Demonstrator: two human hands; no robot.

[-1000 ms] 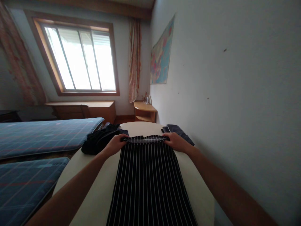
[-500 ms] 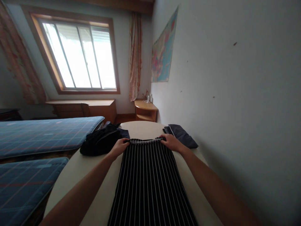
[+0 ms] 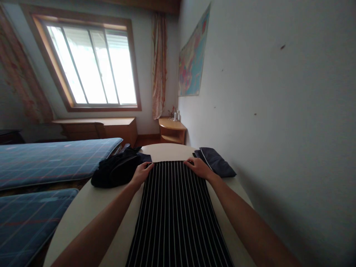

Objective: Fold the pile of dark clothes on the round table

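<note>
A black cloth with thin white vertical stripes lies lengthwise on the pale round table, its near part running out of the frame's bottom edge. My left hand pinches the far left corner of the cloth. At the far right corner, my right hand has its fingers closed on the same edge. Between the two hands the far edge is nearly straight.
Dark crumpled cloth rests on the table at the left, and folded dark cloth at the right. Blue plaid mattresses stand left of the table. A white wall rises close on the right. Beyond is a small wooden corner shelf.
The waistband opening at the cloth's far edge no longer shows; that edge now looks flat and closed. My right hand has shifted slightly left along it.
</note>
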